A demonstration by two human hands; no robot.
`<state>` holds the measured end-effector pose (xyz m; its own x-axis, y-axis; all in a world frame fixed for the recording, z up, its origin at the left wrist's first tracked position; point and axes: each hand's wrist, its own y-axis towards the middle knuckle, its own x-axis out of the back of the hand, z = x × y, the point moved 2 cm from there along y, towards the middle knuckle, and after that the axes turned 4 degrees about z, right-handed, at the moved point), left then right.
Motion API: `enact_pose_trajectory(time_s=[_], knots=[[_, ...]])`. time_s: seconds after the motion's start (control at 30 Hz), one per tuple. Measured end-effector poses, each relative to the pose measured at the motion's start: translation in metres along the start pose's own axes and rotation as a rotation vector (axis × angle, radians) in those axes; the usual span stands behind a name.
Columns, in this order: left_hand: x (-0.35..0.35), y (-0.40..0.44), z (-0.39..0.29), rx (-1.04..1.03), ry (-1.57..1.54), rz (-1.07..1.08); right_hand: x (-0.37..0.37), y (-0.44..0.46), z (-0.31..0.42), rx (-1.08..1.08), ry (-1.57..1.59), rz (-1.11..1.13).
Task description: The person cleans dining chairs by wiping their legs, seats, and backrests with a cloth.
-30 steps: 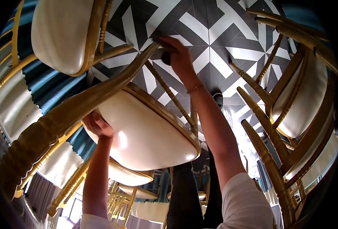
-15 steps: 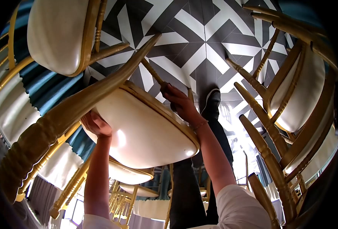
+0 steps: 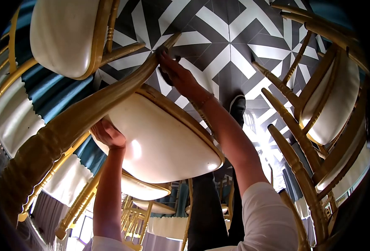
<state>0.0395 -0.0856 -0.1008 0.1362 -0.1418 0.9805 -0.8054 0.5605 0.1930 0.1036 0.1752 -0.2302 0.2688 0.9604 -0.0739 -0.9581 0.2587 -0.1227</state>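
A gold chair with a cream padded seat (image 3: 164, 142) is tipped in front of me, its long gold post (image 3: 80, 117) slanting across the left of the view. My left hand (image 3: 109, 134) is closed at the seat's edge beside that post, holding the chair; some fingertips are hidden. Near the post's far end, my right hand (image 3: 178, 75) is wrapped around a dark, soft-looking cloth (image 3: 165, 77) that touches the gold wood. Part of the cloth is covered by my fingers.
Another cream-seated chair (image 3: 63, 37) stands at upper left, beside a teal and white draped cloth (image 3: 55, 100). Tipped gold chairs (image 3: 327, 100) crowd the right side, legs pointing inward. My shoe (image 3: 237, 109) rests on the black-and-white patterned floor (image 3: 214, 25).
My right hand has moved up and left, from a thin gold bar by the seat to the far end of the long post. My left hand stays on the chair.
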Motion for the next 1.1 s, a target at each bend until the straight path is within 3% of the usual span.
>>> enact_pose_trajectory(time_s=[0.03, 0.07, 0.13, 0.17, 0.23, 0.37, 0.43, 0.47, 0.53, 0.57, 0.63, 0.67, 0.73, 0.8, 0.87, 0.9, 0.97, 1.07, 1.1], knots=[[-0.001, -0.001, 0.000, 0.002, -0.003, 0.001, 0.004, -0.014, -0.008, -0.499, 0.629, 0.176], [0.002, 0.004, -0.009, -0.082, 0.045, -0.030, 0.008, -0.032, -0.010, -0.500, 0.625, 0.175], [0.005, 0.007, -0.014, -0.172, 0.089, -0.056, 0.012, -0.069, -0.014, -0.153, -0.033, 0.255], [0.006, 0.006, -0.011, -0.067, 0.045, -0.011, 0.018, -0.077, -0.012, -0.156, -0.032, 0.253], [0.007, 0.005, -0.010, 0.034, -0.003, 0.037, 0.026, -0.090, -0.007, 0.104, -0.352, 0.343], [0.009, 0.007, -0.015, 0.164, -0.090, 0.037, 0.036, -0.081, 0.007, 0.100, -0.232, 0.307], [0.008, 0.008, -0.017, 0.188, -0.092, 0.025, 0.042, -0.062, 0.004, -0.373, -0.113, 0.454], [0.008, 0.008, -0.016, 0.202, -0.109, 0.034, 0.042, -0.052, 0.008, -0.372, -0.114, 0.453], [0.009, 0.009, -0.017, 0.211, -0.125, 0.043, 0.035, -0.034, 0.010, -0.590, 0.043, 0.300], [0.010, 0.009, -0.018, 0.247, -0.117, 0.058, 0.027, -0.029, 0.004, -0.589, 0.045, 0.297], [0.009, 0.012, -0.020, 0.277, -0.110, 0.069, 0.014, -0.021, -0.011, -0.384, -0.084, 0.024], [0.009, 0.013, -0.021, 0.266, -0.146, 0.059, 0.007, -0.020, -0.018, -0.385, -0.080, 0.018], [0.010, 0.014, -0.021, 0.256, -0.178, 0.051, -0.001, -0.019, -0.025, -0.101, -0.094, -0.177], [0.010, 0.015, -0.021, 0.245, -0.204, 0.063, 0.003, -0.009, -0.029, -0.234, 0.060, -0.130], [0.010, 0.015, -0.023, 0.252, -0.197, 0.061, 0.012, -0.003, -0.029, -0.619, 0.103, 0.556], [0.010, 0.015, -0.023, 0.260, -0.195, 0.055, 0.011, -0.012, -0.034, -0.619, 0.105, 0.556], [0.012, 0.016, -0.023, 0.268, -0.202, 0.071, 0.011, -0.038, -0.037, -0.494, 0.015, 0.253], [0.011, 0.015, -0.025, 0.276, -0.190, 0.075, 0.021, -0.074, -0.017, -0.526, 0.051, 0.151], [0.011, 0.015, -0.024, 0.273, -0.164, 0.070, 0.016, -0.084, -0.019, -0.403, 0.154, -0.037]])
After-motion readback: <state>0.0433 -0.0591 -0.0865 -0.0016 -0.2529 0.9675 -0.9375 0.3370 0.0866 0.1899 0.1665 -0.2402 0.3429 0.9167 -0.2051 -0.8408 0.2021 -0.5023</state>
